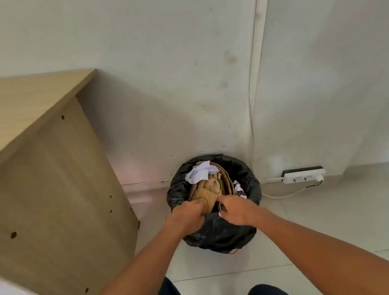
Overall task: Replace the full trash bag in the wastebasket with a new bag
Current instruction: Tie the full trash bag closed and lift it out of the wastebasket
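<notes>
Left hand (188, 217) and right hand (235, 209) each pinch near rim of black bag (219, 235), grip clamped on film; thin, soft, paper-stuffed (201, 172), probably light; gather rim.

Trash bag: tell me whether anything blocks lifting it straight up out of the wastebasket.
Nothing visible does. Both hands, left hand and right hand, are already at the near rim of the black trash bag. Cardboard and crumpled paper sit inside, and the space above is open.
</notes>
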Demonstrator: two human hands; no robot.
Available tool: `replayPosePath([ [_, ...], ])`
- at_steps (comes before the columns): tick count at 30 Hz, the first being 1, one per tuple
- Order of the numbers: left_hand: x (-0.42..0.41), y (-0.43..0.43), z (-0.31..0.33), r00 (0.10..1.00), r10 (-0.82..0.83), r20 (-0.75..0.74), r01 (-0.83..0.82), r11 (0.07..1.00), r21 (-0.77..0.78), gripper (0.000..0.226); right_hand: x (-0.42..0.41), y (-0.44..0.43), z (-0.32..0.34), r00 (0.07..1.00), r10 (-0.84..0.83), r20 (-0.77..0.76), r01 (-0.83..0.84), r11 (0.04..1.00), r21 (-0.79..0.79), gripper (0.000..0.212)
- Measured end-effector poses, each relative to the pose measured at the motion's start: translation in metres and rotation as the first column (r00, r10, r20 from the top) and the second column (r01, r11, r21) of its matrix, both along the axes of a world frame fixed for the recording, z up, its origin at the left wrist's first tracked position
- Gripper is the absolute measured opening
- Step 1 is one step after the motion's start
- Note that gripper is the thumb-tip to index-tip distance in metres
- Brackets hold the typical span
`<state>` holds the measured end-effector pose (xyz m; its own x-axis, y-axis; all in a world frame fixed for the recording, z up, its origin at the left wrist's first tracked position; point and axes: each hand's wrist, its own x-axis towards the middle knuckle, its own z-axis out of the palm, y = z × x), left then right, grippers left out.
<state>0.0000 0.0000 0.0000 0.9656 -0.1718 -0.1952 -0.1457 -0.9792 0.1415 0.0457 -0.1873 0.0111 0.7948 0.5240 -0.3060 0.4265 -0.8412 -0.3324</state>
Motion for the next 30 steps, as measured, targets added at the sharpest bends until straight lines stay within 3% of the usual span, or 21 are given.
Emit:
replayPosePath([
  [4,-0.012,0.003,-0.034,0.999,-0.019,0.041,0.019,1.000,-0.020,0.036,-0.014,0.006,-0.033,0.993,0.049,0.103,-0.038,0.994,-0.104,0.041],
  [8,-0.009,0.004,-0.056,0.991,-0.009,0.131,0.011,1.000,-0.016,0.040,-0.023,0.005,-0.058,0.930,0.145,0.338,-0.048,0.958,-0.281,0.043],
  [14,0.002,0.018,-0.055,0.950,-0.013,0.313,0.050,0.993,-0.110,0.032,-0.028,-0.026,-0.072,0.891,0.221,0.395,-0.143,0.965,-0.218,0.029],
  [17,0.021,0.030,-0.054,0.866,0.244,0.436,-0.152,0.960,-0.236,0.026,-0.029,-0.054,-0.073,0.897,0.249,0.366,-0.196,0.965,-0.177,0.031],
  [19,0.028,0.033,-0.053,0.745,0.582,0.327,-0.421,0.789,-0.447,0.030,-0.030,-0.071,-0.069,0.895,0.285,0.345,-0.238,0.956,-0.172,0.031],
  [21,0.033,0.040,-0.060,0.598,0.794,-0.110,-0.666,0.416,-0.619,0.042,-0.032,-0.083,-0.064,0.881,0.336,0.333,-0.288,0.939,-0.185,0.028],
  [23,0.030,0.042,-0.069,0.492,0.650,-0.579,-0.786,0.046,-0.616,0.056,-0.032,-0.093,-0.061,0.878,0.369,0.306,-0.331,0.928,-0.170,0.028],
  [24,0.027,0.042,-0.072,0.477,0.536,-0.696,-0.803,-0.055,-0.593,0.061,-0.030,-0.095,-0.059,0.879,0.376,0.294,-0.346,0.926,-0.149,0.031],
  [26,0.024,0.043,-0.075,0.479,0.460,-0.748,-0.769,-0.191,-0.610,0.061,-0.027,-0.093,-0.054,0.880,0.363,0.306,-0.360,0.931,-0.070,0.035],
  [30,0.030,0.054,-0.083,0.417,0.459,-0.784,-0.670,-0.428,-0.607,0.049,-0.023,-0.057,-0.051,0.864,0.277,0.421,-0.354,0.928,0.115,0.020],
])
